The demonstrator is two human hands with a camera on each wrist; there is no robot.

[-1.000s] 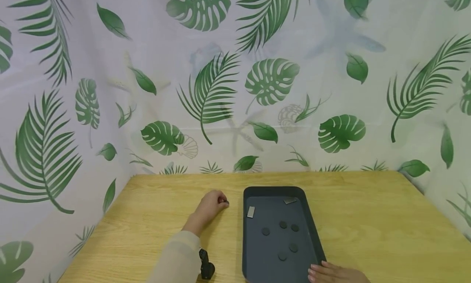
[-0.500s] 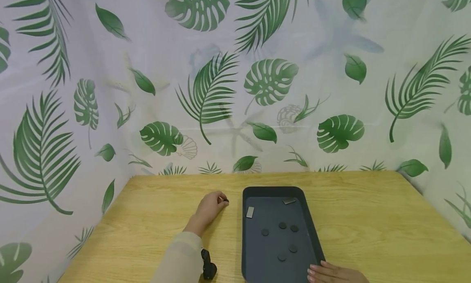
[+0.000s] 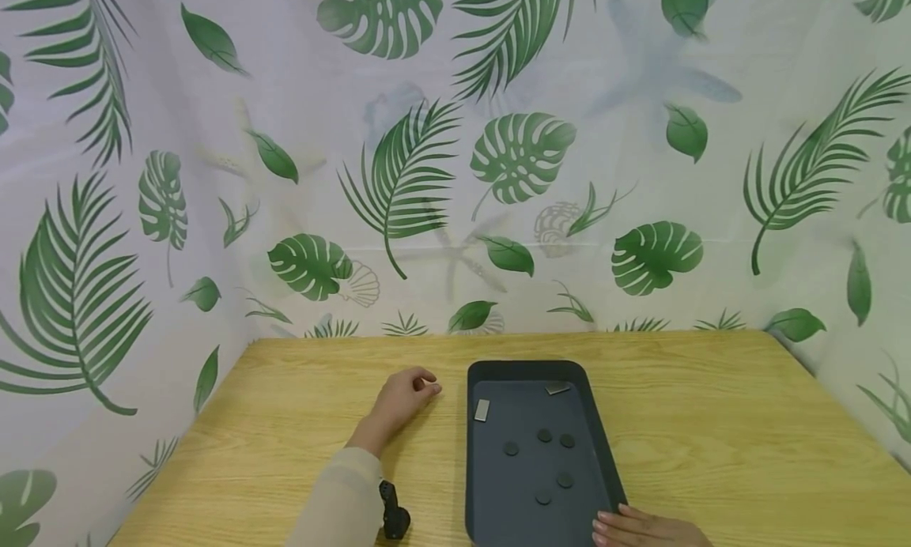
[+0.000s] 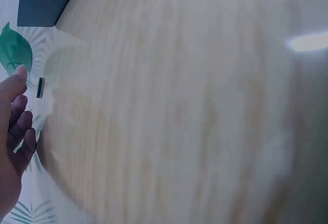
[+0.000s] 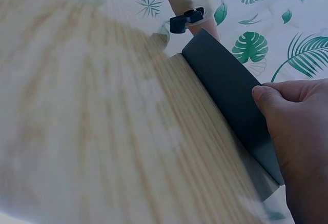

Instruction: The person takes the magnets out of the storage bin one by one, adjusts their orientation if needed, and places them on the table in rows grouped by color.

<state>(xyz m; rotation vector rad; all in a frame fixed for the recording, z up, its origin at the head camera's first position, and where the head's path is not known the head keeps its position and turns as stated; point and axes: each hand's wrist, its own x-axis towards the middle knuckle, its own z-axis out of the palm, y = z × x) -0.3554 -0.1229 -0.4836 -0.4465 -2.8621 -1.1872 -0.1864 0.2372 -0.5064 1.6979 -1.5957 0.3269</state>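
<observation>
My left hand is over the table left of the tray, with a gap between its thumb and fingers and nothing visible in its grasp. In the left wrist view, a small thin dark-and-light piece shows just past the fingertips, apart from them. My right hand holds the near right rim of a dark grey rectangular tray, thumb against the outer wall and fingers over the edge. Inside the tray lie several dark round discs, a silvery rectangular piece and a similar piece leaning at the far wall.
The wooden table extends around the tray. A black wrist-worn device sits by my left sleeve. A white cloth with green leaf prints closes off the back and sides.
The small dark piece earlier pinched in my left fingertips no longer shows there in the head view, and the fingers have parted. The right hand and tray hold still.
</observation>
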